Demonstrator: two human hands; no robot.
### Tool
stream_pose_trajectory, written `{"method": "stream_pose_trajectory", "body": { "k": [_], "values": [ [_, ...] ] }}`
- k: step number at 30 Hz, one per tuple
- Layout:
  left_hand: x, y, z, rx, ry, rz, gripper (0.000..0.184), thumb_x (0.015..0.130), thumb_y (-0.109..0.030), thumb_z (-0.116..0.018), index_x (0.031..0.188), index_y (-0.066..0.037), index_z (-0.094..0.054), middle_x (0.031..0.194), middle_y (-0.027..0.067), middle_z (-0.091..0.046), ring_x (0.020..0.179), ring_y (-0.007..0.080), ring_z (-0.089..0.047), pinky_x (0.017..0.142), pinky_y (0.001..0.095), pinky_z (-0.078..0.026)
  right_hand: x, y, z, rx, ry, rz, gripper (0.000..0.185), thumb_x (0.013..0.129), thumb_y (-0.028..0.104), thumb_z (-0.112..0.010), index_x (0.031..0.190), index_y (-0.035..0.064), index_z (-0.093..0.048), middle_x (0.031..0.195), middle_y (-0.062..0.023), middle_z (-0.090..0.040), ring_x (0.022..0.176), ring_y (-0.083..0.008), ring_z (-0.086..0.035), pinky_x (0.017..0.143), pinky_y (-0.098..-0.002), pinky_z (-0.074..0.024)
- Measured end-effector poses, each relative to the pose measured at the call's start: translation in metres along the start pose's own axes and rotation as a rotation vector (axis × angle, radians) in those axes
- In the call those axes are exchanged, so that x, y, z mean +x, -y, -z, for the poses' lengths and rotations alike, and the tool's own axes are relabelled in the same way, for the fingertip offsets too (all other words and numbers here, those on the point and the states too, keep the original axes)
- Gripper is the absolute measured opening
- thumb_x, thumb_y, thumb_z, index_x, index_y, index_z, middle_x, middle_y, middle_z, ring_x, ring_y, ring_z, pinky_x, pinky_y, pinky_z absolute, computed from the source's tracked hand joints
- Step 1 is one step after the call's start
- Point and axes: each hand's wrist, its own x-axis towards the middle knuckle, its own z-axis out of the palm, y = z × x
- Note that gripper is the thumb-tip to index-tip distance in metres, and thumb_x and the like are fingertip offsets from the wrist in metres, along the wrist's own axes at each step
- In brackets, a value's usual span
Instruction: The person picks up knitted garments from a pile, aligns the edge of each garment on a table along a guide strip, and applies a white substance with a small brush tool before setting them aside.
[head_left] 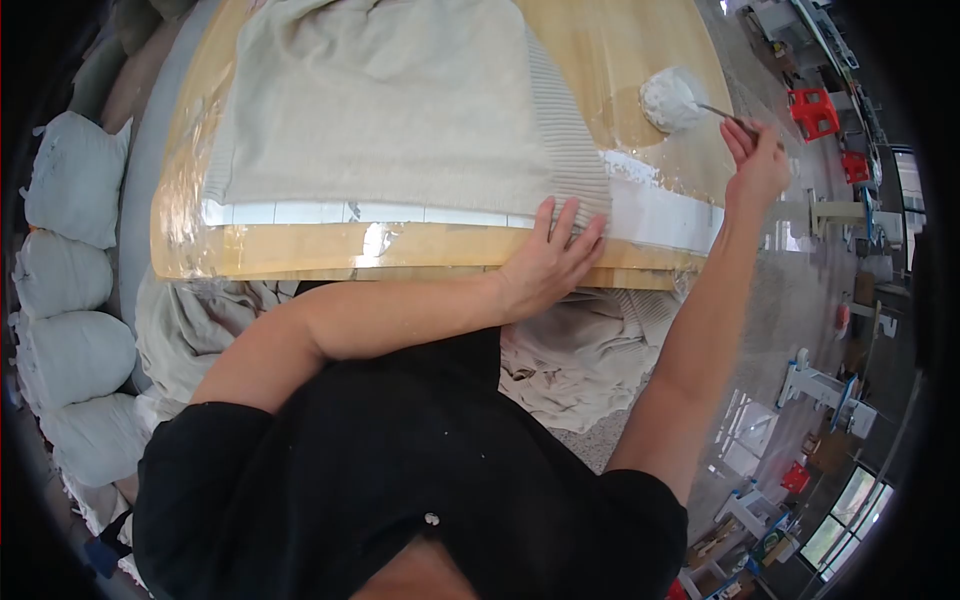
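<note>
A pale beige knitted garment piece (390, 110) lies flat on the table, its ribbed band (565, 130) along the right side. My left hand (555, 258) rests at the lower right corner of the knit, fingers spread over the end of the ribbing and the table edge. Out to the right, my right hand (757, 160) is closed around a thin tool with a dark brown handle (740, 124). The tool's narrow end reaches a round white lump or filled dish (672, 100) near the table's right edge; which of these it is, I cannot tell.
Clear film covers parts of the wooden table (300, 252), and a white marked strip (440, 214) runs along its front. Below hang piles of beige knits (590, 365). Stuffed white sacks (75, 355) line the left. Red stools (812, 113) and machines stand beyond the right side.
</note>
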Motion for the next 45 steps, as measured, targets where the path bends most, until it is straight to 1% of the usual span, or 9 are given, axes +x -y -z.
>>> {"method": "stream_pose_trajectory", "body": {
  "k": [10, 21, 28, 34, 36, 38, 40, 44, 45],
  "values": [
    [-0.004, -0.001, 0.000, -0.025, -0.044, 0.007, 0.050, 0.076, -0.028, -0.049, 0.121, -0.007, -0.047, 0.132, 0.0160, -0.035, 0.113, 0.0431, -0.037, 0.091, 0.0568, -0.029, -0.163, 0.013, 0.001, -0.078, 0.042, -0.046, 0.014, 0.088, 0.008, -0.049, 0.092, -0.0041, -0.043, 0.086, -0.0179, -0.058, 0.070, -0.0220, -0.062, 0.065, -0.0315, -0.0547],
    [-0.005, -0.003, -0.010, -0.015, -0.131, 0.034, 0.046, 0.077, -0.027, -0.048, 0.119, -0.009, -0.048, 0.120, 0.0141, -0.045, 0.114, 0.0435, -0.037, 0.091, 0.0572, -0.029, -0.186, -0.001, -0.016, -0.208, 0.172, -0.012, 0.009, 0.086, 0.005, -0.051, 0.088, -0.0040, -0.049, 0.081, -0.0133, -0.060, 0.068, -0.0164, -0.062, 0.064, -0.0240, -0.0522],
    [0.001, -0.016, -0.049, -0.073, 0.141, -0.015, 0.048, 0.083, -0.032, -0.042, 0.124, -0.007, -0.043, 0.125, 0.0140, -0.042, 0.112, 0.0403, -0.040, 0.092, 0.0581, -0.027, -0.211, 0.000, -0.072, -0.235, 0.463, -0.063, 0.011, 0.083, 0.005, -0.056, 0.085, -0.0046, -0.051, 0.073, -0.0100, -0.061, 0.068, -0.0151, -0.062, 0.061, -0.0224, -0.0496],
    [0.004, -0.021, -0.045, 0.216, 0.016, -0.002, 0.042, 0.085, -0.029, -0.040, 0.120, -0.007, -0.043, 0.127, 0.0130, -0.041, 0.114, 0.0342, -0.040, 0.095, 0.0489, -0.029, -0.234, 0.020, -0.113, -0.136, 0.493, -0.023, 0.008, 0.085, 0.004, -0.054, 0.086, -0.0027, -0.050, 0.075, -0.0098, -0.061, 0.065, -0.0132, -0.061, 0.061, -0.0214, -0.0487],
    [0.004, -0.024, -0.046, 0.515, 0.008, 0.006, 0.040, 0.086, -0.028, -0.040, 0.119, -0.006, -0.043, 0.127, 0.0127, -0.040, 0.115, 0.0321, -0.040, 0.096, 0.0459, -0.030, -0.236, 0.016, -0.125, -0.104, 0.590, -0.020, 0.008, 0.085, 0.005, -0.054, 0.085, -0.0025, -0.050, 0.076, -0.0102, -0.061, 0.066, -0.0134, -0.061, 0.062, -0.0215, -0.0488],
    [0.005, -0.024, -0.047, 0.961, 0.061, 0.006, 0.038, 0.086, -0.027, -0.039, 0.118, -0.006, -0.043, 0.128, 0.0123, -0.040, 0.116, 0.0301, -0.040, 0.097, 0.0428, -0.031, -0.232, 0.013, -0.136, -0.377, 0.721, -0.146, 0.008, 0.086, 0.005, -0.053, 0.086, -0.0026, -0.050, 0.077, -0.0110, -0.061, 0.068, -0.0141, -0.062, 0.063, -0.0215, -0.0489],
    [0.005, -0.024, -0.049, 1.067, 0.099, 0.023, 0.037, 0.087, -0.026, -0.038, 0.117, -0.006, -0.043, 0.128, 0.0120, -0.039, 0.117, 0.0281, -0.040, 0.098, 0.0398, -0.031, -0.236, 0.027, -0.147, -0.330, 0.692, -0.092, 0.008, 0.085, 0.005, -0.053, 0.086, -0.0026, -0.050, 0.077, -0.0109, -0.061, 0.068, -0.0141, -0.062, 0.063, -0.0214, -0.0488],
    [0.008, -0.029, -0.053, -0.017, -0.138, 0.162, 0.040, 0.086, -0.029, -0.037, 0.117, -0.006, -0.046, 0.133, 0.0139, -0.034, 0.120, 0.0366, -0.035, 0.100, 0.0527, -0.026, -0.251, 0.023, -0.182, -0.099, 0.732, -0.019, 0.008, 0.085, 0.005, -0.054, 0.085, -0.0022, -0.051, 0.076, -0.0097, -0.061, 0.067, -0.0129, -0.061, 0.062, -0.0207, -0.0483],
    [0.007, -0.026, -0.043, -0.013, -0.140, 0.173, 0.040, 0.086, -0.029, -0.037, 0.117, -0.006, -0.046, 0.133, 0.0139, -0.034, 0.120, 0.0366, -0.035, 0.100, 0.0527, -0.026, -0.253, 0.017, -0.192, -0.051, 0.802, -0.031, 0.008, 0.085, 0.005, -0.055, 0.084, -0.0020, -0.051, 0.075, -0.0092, -0.061, 0.066, -0.0124, -0.061, 0.062, -0.0206, -0.0482]
  ]
}}
